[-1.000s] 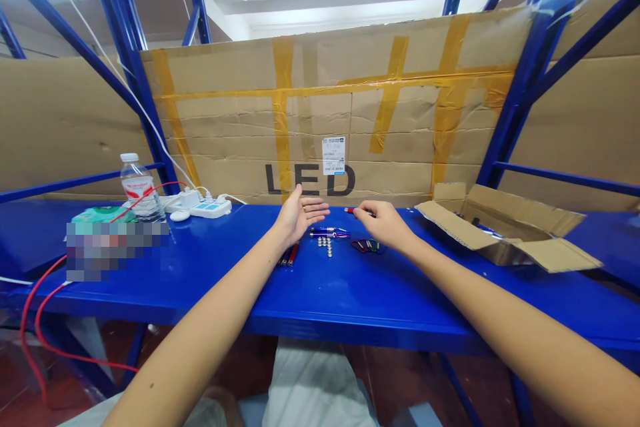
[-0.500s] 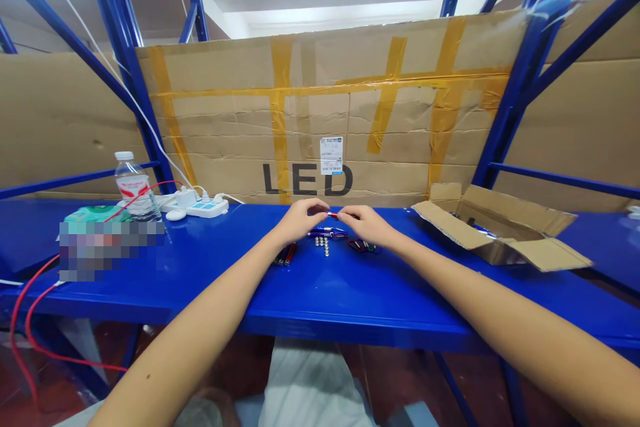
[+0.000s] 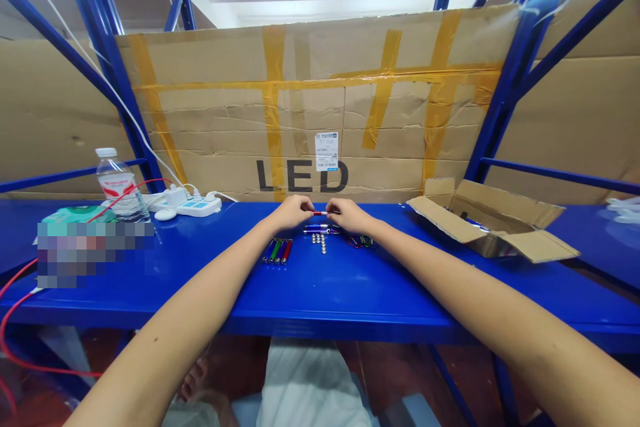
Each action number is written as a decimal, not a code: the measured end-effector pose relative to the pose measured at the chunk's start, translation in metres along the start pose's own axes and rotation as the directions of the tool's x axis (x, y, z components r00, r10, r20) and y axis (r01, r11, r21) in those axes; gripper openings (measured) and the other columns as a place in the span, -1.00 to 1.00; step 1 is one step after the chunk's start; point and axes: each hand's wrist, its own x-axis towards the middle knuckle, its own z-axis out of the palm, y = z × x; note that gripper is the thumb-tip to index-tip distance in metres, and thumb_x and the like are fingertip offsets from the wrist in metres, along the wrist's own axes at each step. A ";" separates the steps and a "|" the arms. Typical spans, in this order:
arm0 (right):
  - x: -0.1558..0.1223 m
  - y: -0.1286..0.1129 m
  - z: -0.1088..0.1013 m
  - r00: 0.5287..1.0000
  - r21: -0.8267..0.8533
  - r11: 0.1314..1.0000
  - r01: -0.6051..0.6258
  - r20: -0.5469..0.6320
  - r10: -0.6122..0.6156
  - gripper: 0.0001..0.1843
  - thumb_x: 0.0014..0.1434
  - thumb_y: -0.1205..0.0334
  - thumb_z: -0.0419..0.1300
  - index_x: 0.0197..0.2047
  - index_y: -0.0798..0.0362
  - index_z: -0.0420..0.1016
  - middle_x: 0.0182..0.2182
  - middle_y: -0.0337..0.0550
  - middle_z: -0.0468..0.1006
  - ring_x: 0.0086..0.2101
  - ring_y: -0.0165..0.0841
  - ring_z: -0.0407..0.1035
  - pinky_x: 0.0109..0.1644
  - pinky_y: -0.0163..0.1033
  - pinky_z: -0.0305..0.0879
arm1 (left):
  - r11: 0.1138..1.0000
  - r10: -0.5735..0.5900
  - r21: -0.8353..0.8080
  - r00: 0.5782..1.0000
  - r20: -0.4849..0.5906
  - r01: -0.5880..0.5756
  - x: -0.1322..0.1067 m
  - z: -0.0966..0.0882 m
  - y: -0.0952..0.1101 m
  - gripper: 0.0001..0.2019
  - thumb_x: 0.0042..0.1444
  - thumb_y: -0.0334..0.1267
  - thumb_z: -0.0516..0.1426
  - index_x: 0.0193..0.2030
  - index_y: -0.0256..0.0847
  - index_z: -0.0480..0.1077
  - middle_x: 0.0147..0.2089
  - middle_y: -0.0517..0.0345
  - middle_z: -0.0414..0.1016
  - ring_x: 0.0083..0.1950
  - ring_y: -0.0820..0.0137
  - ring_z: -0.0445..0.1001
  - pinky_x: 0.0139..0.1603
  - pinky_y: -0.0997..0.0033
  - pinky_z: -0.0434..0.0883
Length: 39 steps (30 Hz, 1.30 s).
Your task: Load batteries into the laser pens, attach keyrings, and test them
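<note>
My left hand point(image 3: 293, 211) and my right hand point(image 3: 346, 213) meet above the blue shelf point(image 3: 320, 280), both pinched on the ends of a small red pen-shaped light point(image 3: 321, 213). Just below them lies another small blue and silver light point(image 3: 320, 229), and under it a cluster of small silver button cells point(image 3: 319, 241). A row of several coloured pen lights point(image 3: 277, 251) lies left of the cells. Some coloured clips point(image 3: 361, 241) sit to the right, partly hidden by my right wrist.
An open cardboard box point(image 3: 493, 227) stands at the right. At the left are a water bottle point(image 3: 118, 187), a white power strip point(image 3: 193, 204) with cables, a green packet point(image 3: 65, 215) and a red cable point(image 3: 15, 280). A taped cardboard sheet marked LED point(image 3: 310, 113) backs the shelf.
My left hand was open a second ago; it has closed onto the red light held by my right hand. Both hands now hold it together, slightly farther from me.
</note>
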 end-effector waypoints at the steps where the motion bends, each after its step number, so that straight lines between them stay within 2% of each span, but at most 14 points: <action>1: 0.000 0.000 0.001 1.000 -0.027 1.000 0.005 0.004 -0.005 -0.88 0.16 0.37 0.16 -0.22 0.11 0.49 -0.25 -0.05 0.58 -0.25 -0.31 0.41 -0.20 -0.28 0.23 | 1.000 -0.010 0.018 1.000 0.007 0.010 0.000 0.001 -0.002 -0.89 -0.05 -0.31 0.17 -0.37 -0.22 0.51 -0.38 0.08 0.55 -0.31 0.31 0.47 -0.23 0.33 0.35; 7: 0.001 0.001 0.001 0.995 -0.145 0.985 0.098 0.033 -0.094 -0.79 0.21 0.35 0.10 -0.21 0.14 0.58 -0.22 0.02 0.59 -0.20 -0.24 0.42 -0.12 -0.23 0.24 | 0.997 -0.067 0.041 0.995 0.071 0.064 0.003 0.003 -0.007 -0.89 -0.04 -0.30 0.16 -0.41 -0.22 0.53 -0.39 0.07 0.58 -0.30 0.30 0.48 -0.23 0.32 0.33; 10: 0.004 0.002 0.002 0.993 -0.179 0.977 0.115 0.026 -0.112 -0.75 0.25 0.35 0.07 -0.20 0.15 0.59 -0.22 0.05 0.58 -0.20 -0.23 0.42 -0.10 -0.23 0.24 | 0.998 -0.059 0.020 0.997 0.057 0.058 0.004 0.003 -0.010 -0.85 0.00 -0.25 0.15 -0.34 -0.23 0.53 -0.42 0.10 0.55 -0.35 0.33 0.45 -0.26 0.35 0.32; 14: 0.006 0.002 0.002 0.995 -0.118 0.989 0.086 -0.040 -0.091 -0.75 0.26 0.36 0.06 -0.22 0.15 0.58 -0.23 0.03 0.59 -0.20 -0.26 0.42 -0.09 -0.24 0.24 | 0.999 -0.029 -0.031 0.997 0.066 0.031 0.004 0.002 -0.012 -0.76 0.00 -0.19 0.17 -0.19 -0.22 0.49 -0.48 0.17 0.48 -0.42 0.37 0.41 -0.34 0.38 0.30; 19: 0.001 0.002 0.001 0.998 0.016 1.000 -0.012 -0.057 0.013 -0.84 0.16 0.42 0.14 -0.19 0.14 0.50 -0.30 -0.06 0.59 -0.32 -0.34 0.41 -0.23 -0.29 0.24 | 1.000 0.004 0.014 1.000 0.023 -0.004 0.002 0.002 -0.010 -0.84 0.03 -0.19 0.14 -0.32 -0.21 0.49 -0.41 0.11 0.52 -0.35 0.34 0.42 -0.28 0.36 0.30; 23: -0.002 0.006 0.001 0.999 -0.029 0.999 0.028 -0.038 -0.029 -0.78 0.06 0.54 0.10 -0.28 0.13 0.49 -0.34 -0.10 0.56 -0.33 -0.36 0.37 -0.24 -0.31 0.22 | 1.000 0.002 0.019 1.000 0.010 -0.003 0.001 0.006 -0.010 -0.86 0.00 -0.21 0.16 -0.39 -0.20 0.51 -0.39 0.09 0.55 -0.32 0.31 0.44 -0.26 0.35 0.29; 28: -0.002 0.009 0.002 0.990 -0.123 0.982 0.140 -0.010 -0.142 -0.77 0.05 0.54 0.07 -0.33 0.13 0.51 -0.33 -0.06 0.54 -0.31 -0.34 0.35 -0.22 -0.30 0.21 | 0.999 -0.016 0.049 0.998 0.060 0.013 0.001 0.007 -0.014 -0.86 -0.01 -0.21 0.17 -0.40 -0.20 0.51 -0.36 0.07 0.57 -0.29 0.29 0.47 -0.23 0.33 0.32; 33: -0.004 0.008 0.001 0.989 -0.151 0.978 0.141 0.075 -0.131 -0.77 0.06 0.51 0.09 -0.31 0.11 0.54 -0.30 -0.05 0.57 -0.31 -0.33 0.38 -0.24 -0.31 0.21 | 0.998 -0.055 0.047 0.986 0.155 0.048 0.004 0.005 -0.019 -0.84 -0.04 -0.19 0.19 -0.39 -0.22 0.53 -0.34 0.07 0.59 -0.28 0.30 0.48 -0.22 0.35 0.34; 39: -0.006 0.009 -0.001 0.982 -0.100 0.986 0.135 0.144 -0.120 -0.79 0.06 0.45 0.13 -0.29 0.06 0.55 -0.30 -0.11 0.61 -0.31 -0.33 0.43 -0.25 -0.32 0.24 | 0.998 -0.068 0.024 0.980 0.185 0.064 0.003 0.004 -0.017 -0.84 -0.06 -0.19 0.19 -0.41 -0.21 0.54 -0.35 0.09 0.60 -0.29 0.32 0.48 -0.21 0.37 0.35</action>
